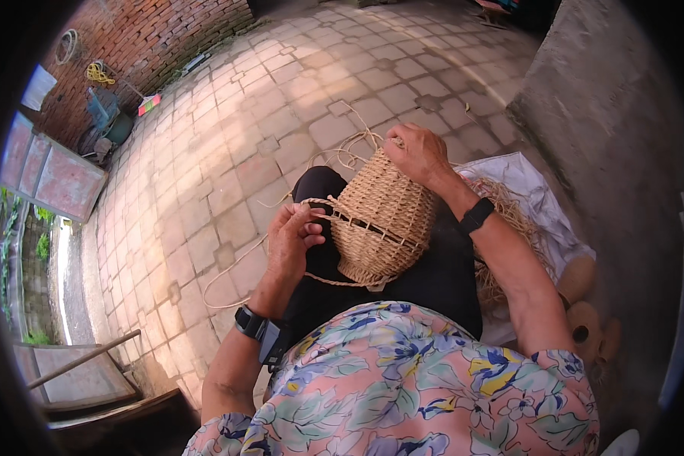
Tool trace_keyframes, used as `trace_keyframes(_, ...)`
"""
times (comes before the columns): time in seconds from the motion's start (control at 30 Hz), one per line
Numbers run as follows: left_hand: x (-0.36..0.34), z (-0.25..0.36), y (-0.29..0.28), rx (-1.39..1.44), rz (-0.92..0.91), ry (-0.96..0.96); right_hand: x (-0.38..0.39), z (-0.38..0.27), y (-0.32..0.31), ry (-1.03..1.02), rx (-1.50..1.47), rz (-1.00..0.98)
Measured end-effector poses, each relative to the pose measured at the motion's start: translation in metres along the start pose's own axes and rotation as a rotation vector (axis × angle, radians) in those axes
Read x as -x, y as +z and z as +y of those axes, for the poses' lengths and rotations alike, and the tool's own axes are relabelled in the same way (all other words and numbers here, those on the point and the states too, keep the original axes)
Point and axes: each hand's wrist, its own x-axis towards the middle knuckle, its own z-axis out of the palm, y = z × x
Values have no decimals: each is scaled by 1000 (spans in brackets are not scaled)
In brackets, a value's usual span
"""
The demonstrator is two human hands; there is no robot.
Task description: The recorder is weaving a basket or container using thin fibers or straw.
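A tan woven straw basket rests tilted on my lap, over my dark trousers. A slit-like gap runs across its side, bridged by several thin strands. My left hand is beside the basket's left edge, its fingers pinched on a twisted straw cord that joins the basket at the gap. My right hand grips the basket's far upper end, fingers curled over it. Loose straw strands trail from that end and out to the left over the paving. The right fingertips are partly hidden.
A white sack with a heap of loose straw lies to my right, with round tan woven pieces nearby. A concrete wall rises on the right. Paving spreads ahead; a stick and boards lie at left.
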Motion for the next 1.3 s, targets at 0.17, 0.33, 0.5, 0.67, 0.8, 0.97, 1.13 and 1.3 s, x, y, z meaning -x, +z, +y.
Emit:
trace_keyframes(0.17,-10,-10,1,517,-79,-119,-4,-5,-3,85,114,-119)
trace_keyframes(0.33,-7,-13,0,579,-3,-152,-1,0,-6,61,48,-103)
trace_keyframes(0.5,12,-7,-2,143,-28,74,26,10,-22,-116,-96,91)
trace_keyframes(0.67,28,0,13,119,-61,85,42,5,-40,-276,-257,173)
trace_keyframes(0.8,35,3,10,47,-84,110,50,6,-40,-187,-383,174)
trace_keyframes(0.97,37,6,9,226,-117,83,46,8,-36,-166,-376,155)
trace_keyframes(1.13,38,6,17,106,-237,-53,47,5,-34,-150,-365,143)
trace_keyframes(1.3,37,2,23,-25,-200,-110,47,1,-36,-135,-370,147)
